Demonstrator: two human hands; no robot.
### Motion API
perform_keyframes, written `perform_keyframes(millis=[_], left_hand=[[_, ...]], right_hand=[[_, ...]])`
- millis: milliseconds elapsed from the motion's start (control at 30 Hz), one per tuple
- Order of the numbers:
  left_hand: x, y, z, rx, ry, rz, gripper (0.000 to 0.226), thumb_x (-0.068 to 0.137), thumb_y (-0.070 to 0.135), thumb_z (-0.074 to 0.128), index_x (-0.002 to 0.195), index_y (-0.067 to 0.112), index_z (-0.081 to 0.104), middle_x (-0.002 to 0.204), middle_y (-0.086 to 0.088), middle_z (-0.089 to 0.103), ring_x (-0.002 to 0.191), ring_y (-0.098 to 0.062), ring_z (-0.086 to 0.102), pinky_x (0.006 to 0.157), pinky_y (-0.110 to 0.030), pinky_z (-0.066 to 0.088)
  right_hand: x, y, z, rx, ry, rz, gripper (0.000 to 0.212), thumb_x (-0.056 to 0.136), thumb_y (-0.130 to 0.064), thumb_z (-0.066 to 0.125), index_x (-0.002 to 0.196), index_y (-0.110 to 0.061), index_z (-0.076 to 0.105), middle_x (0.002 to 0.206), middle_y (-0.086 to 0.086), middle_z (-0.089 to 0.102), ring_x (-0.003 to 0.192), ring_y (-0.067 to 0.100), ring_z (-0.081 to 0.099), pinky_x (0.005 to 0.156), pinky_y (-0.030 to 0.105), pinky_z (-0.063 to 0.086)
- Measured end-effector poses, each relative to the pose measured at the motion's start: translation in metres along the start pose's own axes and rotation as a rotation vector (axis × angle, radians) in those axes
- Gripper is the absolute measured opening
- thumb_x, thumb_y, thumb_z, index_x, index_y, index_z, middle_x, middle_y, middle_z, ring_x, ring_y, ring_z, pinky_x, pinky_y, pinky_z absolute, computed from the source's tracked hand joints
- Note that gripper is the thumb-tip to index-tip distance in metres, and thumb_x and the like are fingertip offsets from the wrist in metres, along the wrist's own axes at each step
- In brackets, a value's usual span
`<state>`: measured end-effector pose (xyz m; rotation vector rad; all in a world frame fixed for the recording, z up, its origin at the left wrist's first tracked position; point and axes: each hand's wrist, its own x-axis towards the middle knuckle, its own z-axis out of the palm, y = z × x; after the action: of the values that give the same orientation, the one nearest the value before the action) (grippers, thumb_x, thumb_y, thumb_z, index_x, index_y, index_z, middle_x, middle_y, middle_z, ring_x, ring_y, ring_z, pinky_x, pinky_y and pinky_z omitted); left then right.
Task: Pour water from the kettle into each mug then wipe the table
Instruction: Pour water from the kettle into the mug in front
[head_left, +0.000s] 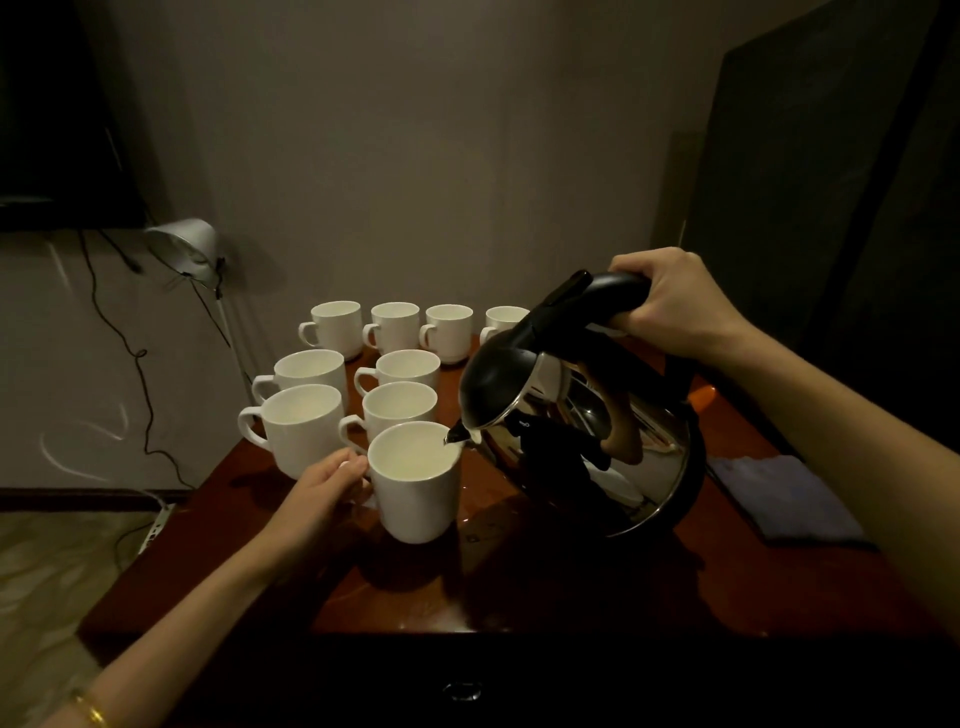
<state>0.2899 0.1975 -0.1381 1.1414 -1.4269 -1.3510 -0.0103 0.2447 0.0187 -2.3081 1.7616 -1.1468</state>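
The right hand grips the tilted kettle by its handle, spout resting over the rim of the nearest white mug, whose handle the left hand pinches on the worktop.

I see a kettle with a mirror-polished metal body and a smooth black plastic lid and handle. Left of the kettle, the mugs look like glossy white ceramic. Under the kettle, the table is dark red-brown wood, lacquered to a wet shine. Right of the kettle lies a matt blue cloth, soft-looking. Far left of the kettle, a lamp has a dull metal shade.
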Motion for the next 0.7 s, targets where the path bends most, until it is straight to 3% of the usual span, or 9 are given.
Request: perform_keyframes(millis=[167,333,467,700], left_hand=[[0.0000,-0.0006,0.0001,-0.006,-0.006,0.007,0.026,0.096,0.020,0.040,0.079,0.005,0.051,0.069,-0.008,0.048,0.064,-0.020,0.047,0.059,-0.030,0.039],[-0.0006,-0.0007,0.0003,-0.018,-0.008,0.020,0.030,0.096,0.019,0.041,0.069,0.009,0.047,0.062,-0.004,0.047,0.055,-0.013,0.048,0.052,-0.025,0.038],[-0.0009,-0.0005,0.0002,-0.036,-0.015,0.025,0.029,0.096,0.019,0.041,0.070,0.011,0.051,0.062,-0.001,0.055,0.062,-0.017,0.051,0.056,-0.028,0.039],[0.0008,-0.0022,-0.0011,-0.023,-0.014,0.035,0.031,0.096,0.019,0.040,0.067,0.011,0.048,0.054,0.005,0.054,0.058,-0.013,0.048,0.056,-0.028,0.037]], right_hand=[[0.0006,-0.0007,0.0000,-0.008,-0.008,0.005,0.027,0.080,-0.010,0.067,0.073,-0.032,0.054,0.079,-0.004,0.060,0.077,0.008,0.060,0.065,0.018,0.046],[0.0014,-0.0033,-0.0005,-0.017,-0.006,-0.002,0.027,0.080,-0.009,0.067,0.072,-0.031,0.054,0.079,-0.003,0.060,0.076,0.010,0.060,0.066,0.021,0.049],[0.0018,-0.0029,-0.0006,-0.005,-0.010,0.004,0.026,0.080,-0.010,0.068,0.073,-0.031,0.055,0.078,-0.004,0.060,0.074,0.007,0.059,0.064,0.019,0.045],[0.0019,-0.0029,0.0000,-0.010,-0.011,0.018,0.027,0.080,-0.010,0.067,0.071,-0.031,0.053,0.076,-0.005,0.059,0.071,0.006,0.058,0.062,0.016,0.042]])
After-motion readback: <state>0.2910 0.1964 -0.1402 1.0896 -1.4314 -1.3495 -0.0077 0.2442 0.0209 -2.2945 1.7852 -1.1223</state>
